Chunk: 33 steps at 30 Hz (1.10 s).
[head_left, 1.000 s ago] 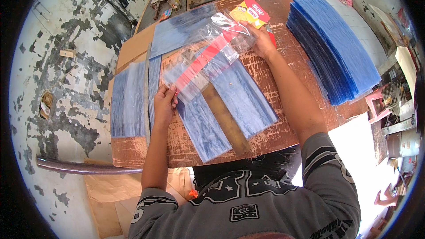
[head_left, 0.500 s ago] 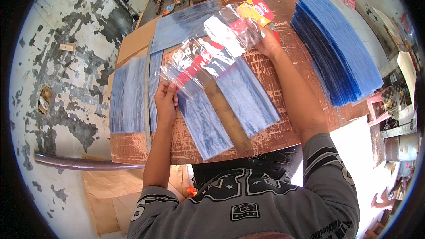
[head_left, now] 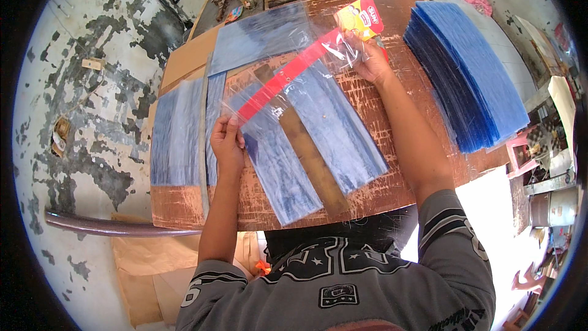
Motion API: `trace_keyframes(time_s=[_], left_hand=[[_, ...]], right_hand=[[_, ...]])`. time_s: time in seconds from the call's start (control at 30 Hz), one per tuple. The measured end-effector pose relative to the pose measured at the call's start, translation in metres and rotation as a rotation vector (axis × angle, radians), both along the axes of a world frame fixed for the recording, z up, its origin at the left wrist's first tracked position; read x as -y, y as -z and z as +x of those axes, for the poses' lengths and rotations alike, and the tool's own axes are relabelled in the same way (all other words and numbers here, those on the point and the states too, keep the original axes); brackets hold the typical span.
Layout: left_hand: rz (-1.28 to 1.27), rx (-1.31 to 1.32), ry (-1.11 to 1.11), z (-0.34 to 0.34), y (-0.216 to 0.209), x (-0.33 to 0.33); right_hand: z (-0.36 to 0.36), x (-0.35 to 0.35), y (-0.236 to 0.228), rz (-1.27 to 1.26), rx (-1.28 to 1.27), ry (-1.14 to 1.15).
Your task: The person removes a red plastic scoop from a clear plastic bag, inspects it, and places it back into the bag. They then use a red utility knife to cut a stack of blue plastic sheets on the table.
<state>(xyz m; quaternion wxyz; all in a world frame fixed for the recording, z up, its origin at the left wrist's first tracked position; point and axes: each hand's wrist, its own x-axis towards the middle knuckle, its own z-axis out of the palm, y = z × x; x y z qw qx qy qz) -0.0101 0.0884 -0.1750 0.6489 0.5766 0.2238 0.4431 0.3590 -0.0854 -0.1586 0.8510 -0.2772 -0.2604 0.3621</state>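
Observation:
A clear plastic film with a red band (head_left: 283, 81) stretches diagonally between my hands. My left hand (head_left: 227, 142) pinches its lower left end. My right hand (head_left: 369, 62) grips the upper right end, beside a yellow and red printed part (head_left: 361, 17). Beneath the film lie bluish translucent plastic sheets (head_left: 340, 132) on the brown table (head_left: 398, 141). A flat brown strip (head_left: 312, 162) runs lengthwise over them, its upper part seen through the film.
A thick stack of blue plastic sheets (head_left: 474, 67) stands at the table's right. More bluish sheets (head_left: 177, 132) lie at the left, beside a thin grey strip (head_left: 204, 147). Another bluish sheet (head_left: 263, 34) is behind the film. Assorted small items cover the far table.
The film has turned flatter to my view: its bright glare has faded and the red band now shows as one straight stripe. Both hands keep their hold and have moved only slightly.

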Motion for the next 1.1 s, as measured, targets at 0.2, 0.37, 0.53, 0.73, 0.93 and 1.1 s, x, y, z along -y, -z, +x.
trace_keyframes(time_s=[0.2, 0.37, 0.53, 0.73, 0.93, 1.1], left_hand=[[0.023, 0.0, -0.043, -0.001, -0.007, 0.001], [0.046, 0.028, -0.087, -0.001, -0.008, -0.001], [0.082, 0.143, -0.027, -0.002, -0.008, -0.006], [0.108, 0.181, -0.005, -0.001, -0.013, -0.001], [0.254, 0.196, 0.012, -0.007, -0.005, -0.008], [0.426, 0.168, 0.017, -0.003, -0.004, -0.007]], right_hand=[[0.001, 0.006, -0.002, -0.039, 0.006, -0.086], [0.002, 0.007, -0.002, -0.047, -0.006, -0.078], [0.0, 0.007, -0.004, 0.012, 0.091, -0.135], [-0.001, 0.004, 0.005, 0.073, 0.02, -0.24], [0.0, 0.005, 0.007, 0.044, 0.038, -0.35], [0.0, 0.006, 0.006, 0.075, -0.019, -0.344]])
